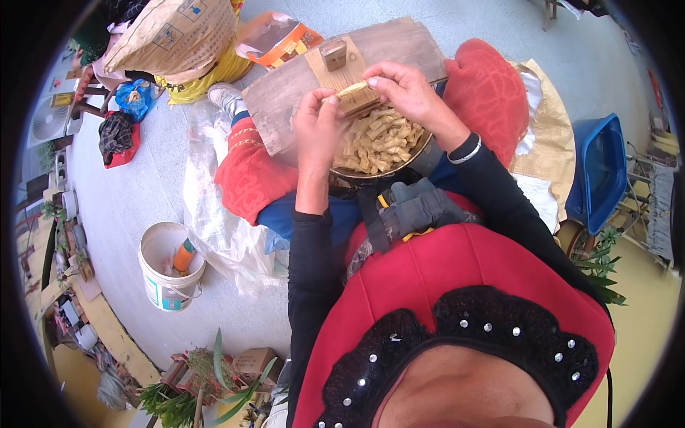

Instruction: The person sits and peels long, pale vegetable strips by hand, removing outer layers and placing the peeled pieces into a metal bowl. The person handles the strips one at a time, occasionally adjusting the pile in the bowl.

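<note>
A slim gold-coloured folded piece (352, 90), which looks like paper, is stretched between my two hands. My left hand (317, 120), partly blurred, pinches one end between thumb and fingers. The other end is pinched by my right hand (404, 91). Both hands are over the near edge of a wooden board (275, 104) that lies across my lap. On the board stands a small wooden block (334, 55), set on a paler plank (316, 67). Just below the hands, a round metal basin (415, 160) holds a heap of similar folded gold pieces (382, 139).
An orange-and-white bag (278, 40) and a large printed sack (176, 40) stand beyond the board. White plastic sheeting (208, 176) and a white bucket (171, 278) are to my left. A blue tub (596, 171) and brown paper sheeting (548, 144) lie to my right.
</note>
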Demonstrator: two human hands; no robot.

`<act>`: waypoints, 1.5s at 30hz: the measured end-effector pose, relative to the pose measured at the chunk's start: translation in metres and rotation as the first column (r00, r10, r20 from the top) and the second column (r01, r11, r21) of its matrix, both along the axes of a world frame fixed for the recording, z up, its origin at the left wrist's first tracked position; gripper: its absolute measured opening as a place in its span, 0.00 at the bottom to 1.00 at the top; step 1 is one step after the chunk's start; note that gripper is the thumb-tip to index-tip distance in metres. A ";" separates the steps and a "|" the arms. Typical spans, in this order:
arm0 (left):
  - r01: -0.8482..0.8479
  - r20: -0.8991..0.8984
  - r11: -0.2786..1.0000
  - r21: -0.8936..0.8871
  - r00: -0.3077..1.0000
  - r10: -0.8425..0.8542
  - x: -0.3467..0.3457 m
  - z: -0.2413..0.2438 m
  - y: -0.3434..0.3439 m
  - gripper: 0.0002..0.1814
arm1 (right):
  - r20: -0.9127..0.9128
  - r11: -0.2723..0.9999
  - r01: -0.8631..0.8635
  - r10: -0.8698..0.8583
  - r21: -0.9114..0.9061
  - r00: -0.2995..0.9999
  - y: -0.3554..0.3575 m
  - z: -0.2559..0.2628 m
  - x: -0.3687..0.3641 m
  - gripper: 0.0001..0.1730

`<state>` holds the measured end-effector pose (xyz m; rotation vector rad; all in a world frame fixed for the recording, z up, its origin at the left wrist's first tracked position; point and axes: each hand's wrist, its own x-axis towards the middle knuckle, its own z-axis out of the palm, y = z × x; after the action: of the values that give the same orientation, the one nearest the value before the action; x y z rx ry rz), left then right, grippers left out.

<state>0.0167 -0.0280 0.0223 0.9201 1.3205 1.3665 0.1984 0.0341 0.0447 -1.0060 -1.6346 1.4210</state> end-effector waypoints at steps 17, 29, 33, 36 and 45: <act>-0.033 -0.226 0.999 0.031 0.973 0.039 -0.007 -0.008 0.026 0.04 | 0.120 0.993 0.033 -0.047 0.114 0.992 0.024 -0.025 -0.008 0.08; -0.047 0.593 0.978 -0.205 0.789 0.162 -0.012 0.012 -0.015 0.14 | 0.167 0.979 -0.005 -0.030 0.205 0.985 -0.010 -0.021 0.022 0.10; -0.049 0.515 0.987 -0.153 0.848 0.122 -0.001 0.008 -0.035 0.15 | 0.166 0.989 0.038 -0.061 0.142 0.984 -0.035 -0.022 0.034 0.09; 0.011 0.470 0.975 -0.223 0.877 0.098 0.010 0.005 -0.050 0.14 | 0.140 0.997 0.077 -0.079 0.014 0.987 -0.051 -0.043 0.039 0.09; 0.143 0.495 0.954 -0.265 0.869 0.007 0.036 -0.020 -0.067 0.13 | -0.106 0.952 -0.157 0.133 -0.263 0.985 -0.065 -0.038 0.023 0.14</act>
<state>0.0529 -0.0946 0.0024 0.3717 1.0419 1.2012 0.2218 -0.0312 0.0064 -0.9731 -1.5032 1.7999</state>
